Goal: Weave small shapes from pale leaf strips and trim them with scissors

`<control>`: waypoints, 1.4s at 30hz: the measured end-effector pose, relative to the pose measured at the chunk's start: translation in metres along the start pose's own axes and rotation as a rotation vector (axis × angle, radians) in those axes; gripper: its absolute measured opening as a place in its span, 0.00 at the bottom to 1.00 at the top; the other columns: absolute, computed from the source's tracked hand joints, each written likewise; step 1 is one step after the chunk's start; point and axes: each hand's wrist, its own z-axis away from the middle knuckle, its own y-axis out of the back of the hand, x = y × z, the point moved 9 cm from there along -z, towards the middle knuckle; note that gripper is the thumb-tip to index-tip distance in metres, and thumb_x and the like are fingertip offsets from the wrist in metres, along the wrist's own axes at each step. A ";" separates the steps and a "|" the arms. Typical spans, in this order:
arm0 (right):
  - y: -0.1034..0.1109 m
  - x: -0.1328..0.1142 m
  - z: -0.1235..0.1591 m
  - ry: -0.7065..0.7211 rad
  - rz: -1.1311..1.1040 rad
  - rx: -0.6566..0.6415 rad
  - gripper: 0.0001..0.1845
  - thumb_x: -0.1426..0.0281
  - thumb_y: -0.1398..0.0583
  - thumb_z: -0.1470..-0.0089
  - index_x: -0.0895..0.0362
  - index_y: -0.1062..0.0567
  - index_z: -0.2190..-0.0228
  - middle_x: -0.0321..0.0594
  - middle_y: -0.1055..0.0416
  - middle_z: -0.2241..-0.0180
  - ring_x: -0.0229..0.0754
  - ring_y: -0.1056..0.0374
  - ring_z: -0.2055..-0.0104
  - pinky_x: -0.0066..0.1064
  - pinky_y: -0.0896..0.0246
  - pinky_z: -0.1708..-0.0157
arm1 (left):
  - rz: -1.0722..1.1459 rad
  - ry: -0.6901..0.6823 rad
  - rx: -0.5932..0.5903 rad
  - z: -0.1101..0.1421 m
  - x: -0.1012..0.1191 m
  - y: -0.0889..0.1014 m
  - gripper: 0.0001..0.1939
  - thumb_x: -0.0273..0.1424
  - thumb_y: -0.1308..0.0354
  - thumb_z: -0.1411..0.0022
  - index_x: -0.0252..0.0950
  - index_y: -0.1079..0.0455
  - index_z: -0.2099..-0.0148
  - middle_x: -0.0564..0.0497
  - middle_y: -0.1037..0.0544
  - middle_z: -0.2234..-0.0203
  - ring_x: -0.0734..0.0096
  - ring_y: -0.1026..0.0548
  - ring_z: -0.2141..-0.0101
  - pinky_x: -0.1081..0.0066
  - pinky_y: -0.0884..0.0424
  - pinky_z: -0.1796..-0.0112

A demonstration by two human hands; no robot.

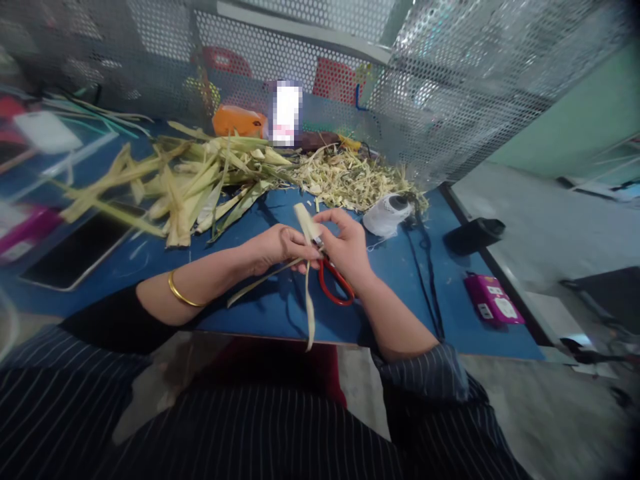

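My left hand (287,247) is closed with its fingertips pinching a pale corn husk piece (305,222). One narrow strip of it hangs down past the table's front edge, and another slants off to the lower left. Against the husk, my right hand (346,241) is closed around a pair of scissors (336,285) with red handles; its thumb and forefinger are close to the husk. The blades are mostly hidden between the hands. Beyond my left hand lies a heap of long corn husks (185,180). Past my right hand is a pile of shredded husk (345,175).
A white spool of thread (387,213) lies right of my right hand. A dark phone (85,247) rests at the left. A black cylinder (475,235) and a purple packet (494,300) sit near the blue table's (400,313) right edge. Perforated metal (425,87) stands behind.
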 end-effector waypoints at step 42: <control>0.000 -0.049 0.030 0.251 0.358 0.077 0.10 0.65 0.46 0.38 0.53 0.26 0.65 0.42 0.26 0.69 0.43 0.33 0.66 0.34 0.42 0.64 | 0.444 -0.233 0.285 0.000 0.024 0.038 0.10 0.31 0.38 0.42 0.31 0.23 0.59 0.45 0.18 0.65 0.73 0.21 0.67 0.75 0.27 0.62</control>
